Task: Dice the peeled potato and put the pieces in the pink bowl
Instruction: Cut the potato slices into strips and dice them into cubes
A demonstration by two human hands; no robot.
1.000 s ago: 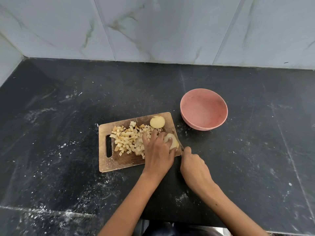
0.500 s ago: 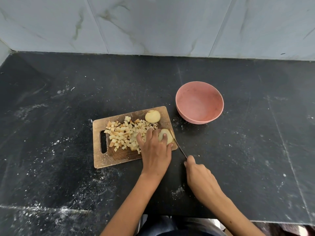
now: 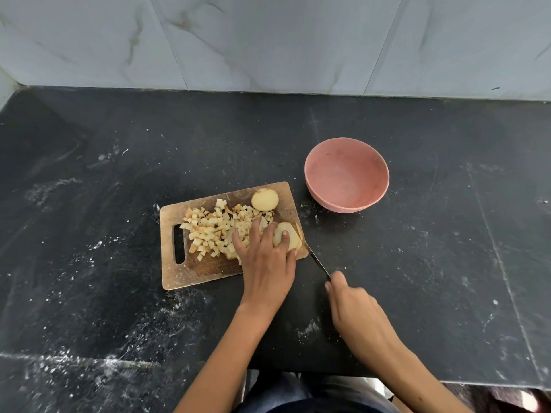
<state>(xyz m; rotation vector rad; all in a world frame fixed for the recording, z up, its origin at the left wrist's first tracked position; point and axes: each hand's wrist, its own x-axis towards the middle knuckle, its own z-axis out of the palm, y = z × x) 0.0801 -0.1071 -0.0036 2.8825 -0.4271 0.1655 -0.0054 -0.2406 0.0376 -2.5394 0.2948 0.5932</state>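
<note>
A wooden cutting board (image 3: 190, 272) lies on the black counter with a heap of diced potato (image 3: 214, 231) in its middle. My left hand (image 3: 267, 257) presses a peeled potato piece (image 3: 290, 238) down at the board's right edge, fingers over it. A thin slice leans off that piece's right side. My right hand (image 3: 354, 311) grips a knife (image 3: 317, 262) whose blade points up-left to the slice. Another round potato piece (image 3: 264, 200) sits at the board's far right corner. The pink bowl (image 3: 346, 174) stands to the right of the board, with no pieces in it.
The black stone counter (image 3: 447, 263) is speckled with white residue. A marble-tiled wall (image 3: 268, 40) rises behind it. The counter's front edge runs just below my forearms.
My right hand has drawn back toward me, so more of the knife blade shows. A slice now stands off the held potato piece. The camera view has shifted slightly.
</note>
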